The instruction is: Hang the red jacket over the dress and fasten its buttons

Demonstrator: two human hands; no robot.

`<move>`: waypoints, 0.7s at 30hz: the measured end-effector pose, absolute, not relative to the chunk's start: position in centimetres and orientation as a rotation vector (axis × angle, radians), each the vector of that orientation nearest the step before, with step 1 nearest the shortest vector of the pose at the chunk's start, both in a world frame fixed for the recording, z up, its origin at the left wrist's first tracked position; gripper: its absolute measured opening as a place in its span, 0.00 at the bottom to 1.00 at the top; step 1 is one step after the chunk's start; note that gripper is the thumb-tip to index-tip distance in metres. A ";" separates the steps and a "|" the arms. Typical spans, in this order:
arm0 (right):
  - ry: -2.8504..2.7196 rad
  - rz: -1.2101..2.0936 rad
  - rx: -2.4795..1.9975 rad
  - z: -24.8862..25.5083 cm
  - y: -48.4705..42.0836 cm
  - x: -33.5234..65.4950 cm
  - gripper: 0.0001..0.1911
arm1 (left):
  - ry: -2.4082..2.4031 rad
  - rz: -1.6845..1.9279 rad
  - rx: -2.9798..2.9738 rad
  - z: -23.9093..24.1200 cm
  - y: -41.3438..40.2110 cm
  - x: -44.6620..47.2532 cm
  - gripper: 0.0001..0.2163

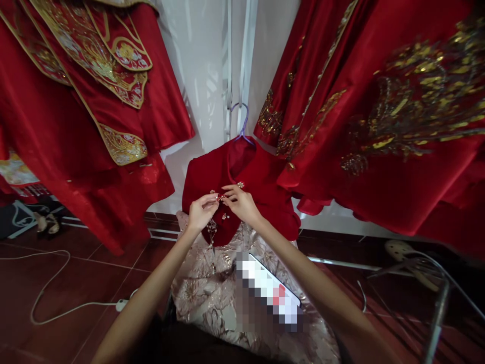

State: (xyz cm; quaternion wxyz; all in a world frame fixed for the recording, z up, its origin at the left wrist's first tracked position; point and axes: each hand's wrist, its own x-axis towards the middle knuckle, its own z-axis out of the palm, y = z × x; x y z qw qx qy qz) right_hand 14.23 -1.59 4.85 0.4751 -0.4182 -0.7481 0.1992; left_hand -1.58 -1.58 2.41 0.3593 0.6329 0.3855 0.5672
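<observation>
A dark red jacket [273, 202] hangs in front of me on a purple hanger [242, 134]. Flower-shaped jewelled buttons [226, 217] sit along its front, and a beaded tassel [212, 233] dangles at the left of them. My left hand [202, 211] is closed in a pinch at one jewelled button [221, 198]. From the other side, my right hand [243, 205] meets it there, thumb and index finger pinching the same small button, the other fingers slightly raised. The fingertips partly hide the button and its fastening.
Red embroidered gowns hang on the left [91, 101] and right [379, 192]. A phone [271, 283] with a lit, blurred screen rests on the pale floral fabric [212, 303] over my lap. A white cable [49, 322] crosses the tiled floor. A metal-framed chair [435, 323] stands at lower right.
</observation>
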 end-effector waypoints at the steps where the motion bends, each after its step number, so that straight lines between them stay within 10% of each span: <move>1: -1.811 0.490 -1.022 4.6 -1.4 14.2 0.16 | 0.989 1.460 1.632 2.3 -1.5 -1.6 0.13; 21: -1.696 0.349 -1.031 3.7 -1.9 13.1 0.11 | 1.089 1.524 1.692 2.2 -0.7 -1.1 0.12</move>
